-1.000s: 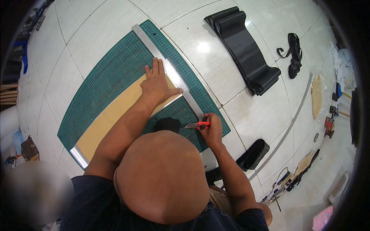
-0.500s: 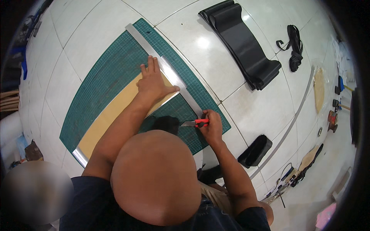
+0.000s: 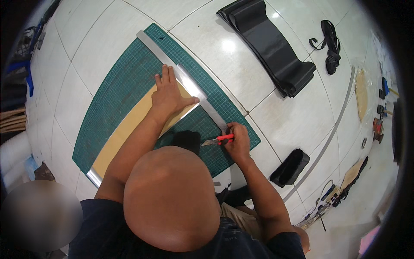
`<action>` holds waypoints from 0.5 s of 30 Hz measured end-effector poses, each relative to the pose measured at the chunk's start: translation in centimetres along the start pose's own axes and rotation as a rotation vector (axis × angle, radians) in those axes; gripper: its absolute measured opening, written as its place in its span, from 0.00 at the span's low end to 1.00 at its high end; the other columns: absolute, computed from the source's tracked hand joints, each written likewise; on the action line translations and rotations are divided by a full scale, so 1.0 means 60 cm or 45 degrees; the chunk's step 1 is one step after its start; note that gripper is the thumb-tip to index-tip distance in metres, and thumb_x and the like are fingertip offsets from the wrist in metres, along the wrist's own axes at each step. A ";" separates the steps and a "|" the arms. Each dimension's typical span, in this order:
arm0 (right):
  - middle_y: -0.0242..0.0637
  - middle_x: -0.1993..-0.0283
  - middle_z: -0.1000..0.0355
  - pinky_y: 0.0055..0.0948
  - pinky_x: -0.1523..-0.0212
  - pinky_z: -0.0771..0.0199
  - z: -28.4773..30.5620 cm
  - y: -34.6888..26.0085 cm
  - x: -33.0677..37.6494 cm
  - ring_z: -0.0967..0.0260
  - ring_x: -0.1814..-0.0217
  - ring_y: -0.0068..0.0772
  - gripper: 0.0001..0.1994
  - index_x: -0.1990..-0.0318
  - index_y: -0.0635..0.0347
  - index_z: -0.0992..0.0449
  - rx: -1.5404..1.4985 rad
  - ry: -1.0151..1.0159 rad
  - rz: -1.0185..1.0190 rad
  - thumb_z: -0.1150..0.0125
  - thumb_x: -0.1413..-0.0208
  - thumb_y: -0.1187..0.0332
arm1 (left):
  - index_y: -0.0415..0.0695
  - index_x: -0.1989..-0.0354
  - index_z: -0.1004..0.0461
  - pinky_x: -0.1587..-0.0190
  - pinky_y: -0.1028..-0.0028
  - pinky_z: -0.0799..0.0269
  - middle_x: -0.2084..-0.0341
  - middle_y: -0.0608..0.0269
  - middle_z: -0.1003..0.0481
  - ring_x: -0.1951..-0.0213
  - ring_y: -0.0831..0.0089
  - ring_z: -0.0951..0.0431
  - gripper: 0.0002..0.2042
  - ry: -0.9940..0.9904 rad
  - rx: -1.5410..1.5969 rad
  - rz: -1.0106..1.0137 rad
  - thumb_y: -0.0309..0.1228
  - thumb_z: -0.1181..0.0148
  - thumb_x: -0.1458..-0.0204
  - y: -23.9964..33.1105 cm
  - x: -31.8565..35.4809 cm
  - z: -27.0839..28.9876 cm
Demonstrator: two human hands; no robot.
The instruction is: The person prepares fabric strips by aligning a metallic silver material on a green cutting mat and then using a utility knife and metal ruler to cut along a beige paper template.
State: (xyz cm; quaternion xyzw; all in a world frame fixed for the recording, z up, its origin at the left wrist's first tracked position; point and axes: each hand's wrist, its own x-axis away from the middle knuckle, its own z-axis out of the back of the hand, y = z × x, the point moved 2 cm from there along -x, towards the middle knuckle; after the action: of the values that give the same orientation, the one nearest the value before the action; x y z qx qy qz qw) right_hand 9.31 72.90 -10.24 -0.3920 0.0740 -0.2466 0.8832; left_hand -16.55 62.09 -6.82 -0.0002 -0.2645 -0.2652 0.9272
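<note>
Two bare hands work on a green cutting mat (image 3: pixel 129 86): left hand (image 3: pixel 169 96) spread flat, pressing a long steel ruler (image 3: pixel 194 93); right hand (image 3: pixel 236 141), its grip pinching a red utility knife (image 3: pixel 219 140), at the ruler's near end, blade pointing left toward tan sheet (image 3: pixel 129 125)

Single head view, high overhead, facing straight down at floor (image 3: pixel 108 47); wide fisheye.

My red-handled knife (image 3: pixel 220 139), tan sheet (image 3: pixel 129 127), silver ruler (image 3: pixel 185 82), green gridded mat (image 3: pixel 116 90), glossy white floor tiles (image 3: pixel 86 47).
</note>
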 end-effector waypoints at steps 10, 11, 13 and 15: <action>0.45 0.55 0.26 0.42 0.57 0.31 0.002 0.003 0.002 0.32 0.58 0.49 0.19 0.68 0.59 0.38 0.004 -0.010 -0.003 0.28 0.57 0.74 | 0.32 0.28 0.61 0.45 0.49 0.26 0.28 0.43 0.61 0.29 0.36 0.55 0.68 -0.028 -0.041 0.007 0.63 0.26 0.71 0.003 -0.003 -0.004; 0.45 0.55 0.26 0.42 0.57 0.31 0.003 0.004 0.003 0.32 0.58 0.49 0.19 0.68 0.59 0.38 0.002 -0.007 -0.006 0.28 0.57 0.74 | 0.32 0.28 0.61 0.45 0.49 0.26 0.28 0.43 0.61 0.29 0.36 0.55 0.68 -0.029 -0.044 0.003 0.63 0.26 0.71 0.005 -0.004 -0.004; 0.44 0.57 0.27 0.39 0.58 0.30 0.006 0.001 -0.001 0.32 0.58 0.45 0.19 0.64 0.61 0.36 -0.051 -0.034 -0.048 0.26 0.57 0.73 | 0.33 0.28 0.62 0.44 0.49 0.27 0.27 0.43 0.62 0.29 0.36 0.56 0.69 -0.032 -0.040 0.020 0.64 0.27 0.71 0.008 -0.004 -0.003; 0.47 0.59 0.28 0.40 0.59 0.30 0.028 -0.007 -0.006 0.31 0.59 0.47 0.18 0.63 0.62 0.34 -0.126 -0.038 -0.133 0.27 0.54 0.69 | 0.33 0.28 0.62 0.44 0.48 0.27 0.27 0.43 0.62 0.29 0.36 0.57 0.69 -0.041 -0.051 0.032 0.65 0.27 0.71 0.013 -0.004 -0.006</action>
State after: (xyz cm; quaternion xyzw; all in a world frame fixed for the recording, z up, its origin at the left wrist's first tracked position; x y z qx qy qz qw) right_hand 9.37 73.98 -8.81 -0.4421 0.0524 -0.2826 0.8497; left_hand -16.17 62.84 -7.11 -0.0263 -0.2741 -0.2586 0.9259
